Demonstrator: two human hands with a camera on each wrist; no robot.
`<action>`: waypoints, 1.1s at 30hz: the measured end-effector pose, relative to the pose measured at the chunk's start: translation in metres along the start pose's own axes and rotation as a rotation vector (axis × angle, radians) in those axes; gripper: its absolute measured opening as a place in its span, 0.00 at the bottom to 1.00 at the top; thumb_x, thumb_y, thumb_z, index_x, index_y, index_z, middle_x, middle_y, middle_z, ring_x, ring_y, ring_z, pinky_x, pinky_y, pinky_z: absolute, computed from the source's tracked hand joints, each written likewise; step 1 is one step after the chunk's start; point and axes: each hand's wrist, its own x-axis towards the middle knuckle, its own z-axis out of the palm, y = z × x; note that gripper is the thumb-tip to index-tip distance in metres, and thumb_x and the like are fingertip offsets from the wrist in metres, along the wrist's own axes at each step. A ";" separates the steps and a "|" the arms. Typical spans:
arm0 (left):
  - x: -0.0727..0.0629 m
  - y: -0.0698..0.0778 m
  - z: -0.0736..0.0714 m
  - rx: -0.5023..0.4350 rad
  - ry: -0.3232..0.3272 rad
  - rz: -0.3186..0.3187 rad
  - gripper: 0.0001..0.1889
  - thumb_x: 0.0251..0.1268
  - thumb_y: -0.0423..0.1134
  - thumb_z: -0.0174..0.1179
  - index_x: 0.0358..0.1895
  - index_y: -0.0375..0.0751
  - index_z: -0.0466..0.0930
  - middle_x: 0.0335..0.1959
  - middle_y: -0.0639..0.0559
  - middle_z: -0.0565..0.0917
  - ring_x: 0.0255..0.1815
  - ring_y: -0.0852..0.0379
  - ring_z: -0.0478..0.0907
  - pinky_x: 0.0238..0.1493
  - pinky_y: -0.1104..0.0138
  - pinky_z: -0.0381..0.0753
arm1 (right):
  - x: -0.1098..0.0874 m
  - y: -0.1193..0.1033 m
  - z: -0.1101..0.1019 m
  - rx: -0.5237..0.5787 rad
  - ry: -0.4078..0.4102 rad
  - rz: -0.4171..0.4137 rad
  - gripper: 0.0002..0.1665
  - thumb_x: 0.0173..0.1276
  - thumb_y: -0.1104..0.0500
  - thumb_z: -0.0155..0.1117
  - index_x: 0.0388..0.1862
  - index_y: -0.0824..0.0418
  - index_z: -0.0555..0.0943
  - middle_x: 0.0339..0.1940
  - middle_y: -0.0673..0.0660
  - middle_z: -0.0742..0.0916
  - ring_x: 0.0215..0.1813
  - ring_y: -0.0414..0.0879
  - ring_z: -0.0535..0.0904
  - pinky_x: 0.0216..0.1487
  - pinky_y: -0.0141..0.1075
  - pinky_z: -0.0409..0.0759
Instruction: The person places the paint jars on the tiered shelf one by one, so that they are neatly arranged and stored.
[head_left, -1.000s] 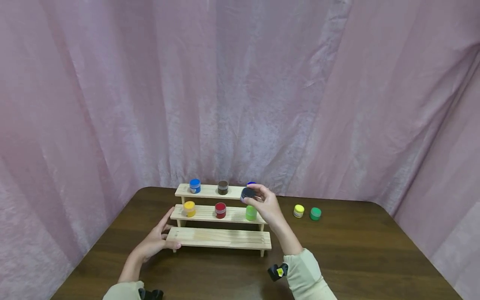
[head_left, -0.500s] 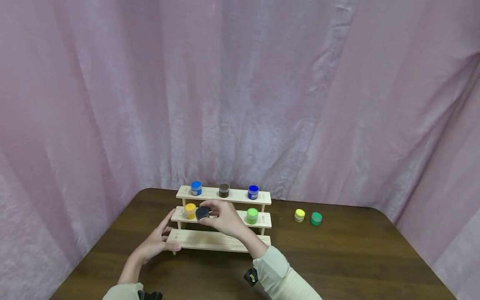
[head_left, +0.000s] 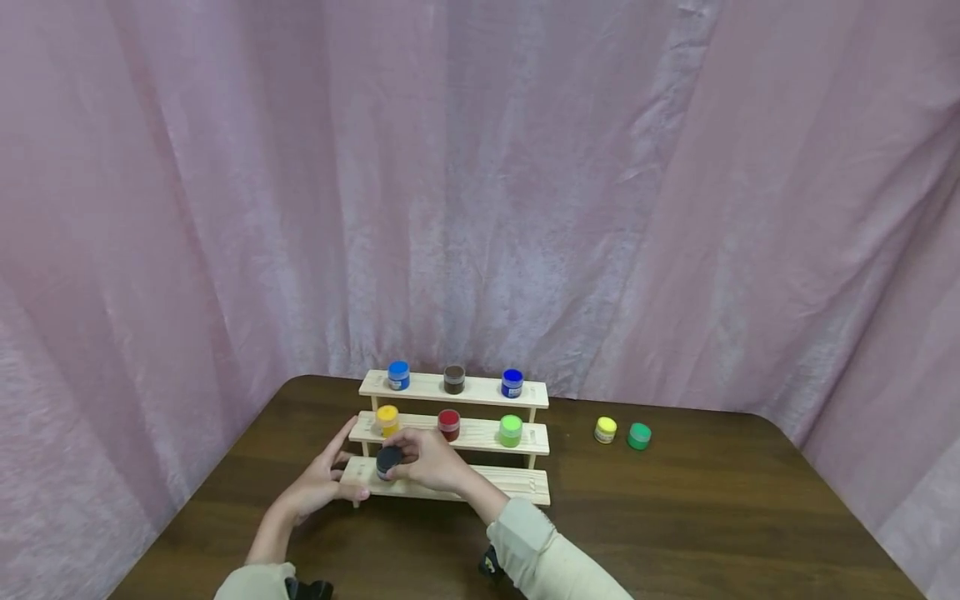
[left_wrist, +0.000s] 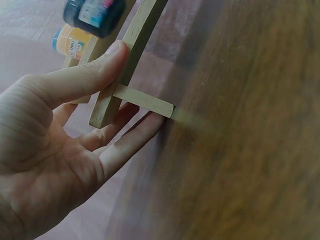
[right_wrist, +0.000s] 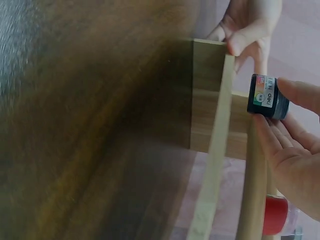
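A three-tier wooden display stand (head_left: 512,482) stands on the dark table. My left hand (head_left: 318,486) holds the left end of its lowest tier; in the left wrist view the thumb (left_wrist: 107,62) lies on the board's edge and the other fingers reach behind the leg. Between thumb and fingers, my right hand (head_left: 431,461) pinches a black paint jar (right_wrist: 267,97), close over the left part of that lowest tier. Yellow-orange (head_left: 387,420), red (head_left: 448,425) and light green (head_left: 510,431) jars sit on the middle tier.
Along the top tier are a blue jar (head_left: 399,375), a brown jar (head_left: 453,380) and a dark blue jar (head_left: 512,383). Right of the stand, a yellow jar (head_left: 605,430) and a green jar (head_left: 639,436) sit on the table (head_left: 712,500). A pink curtain (head_left: 480,183) hangs behind.
My right hand has carried the black jar left and down, from above the stand's right side to its lowest tier's left part. My left hand stays at the stand's left end.
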 end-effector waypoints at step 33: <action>-0.001 0.001 -0.001 -0.044 -0.039 0.040 0.64 0.49 0.29 0.72 0.79 0.59 0.30 0.62 0.24 0.63 0.46 0.45 0.80 0.42 0.58 0.81 | -0.009 -0.001 0.000 0.001 0.022 0.071 0.26 0.64 0.63 0.68 0.60 0.69 0.76 0.58 0.64 0.83 0.60 0.58 0.80 0.63 0.46 0.76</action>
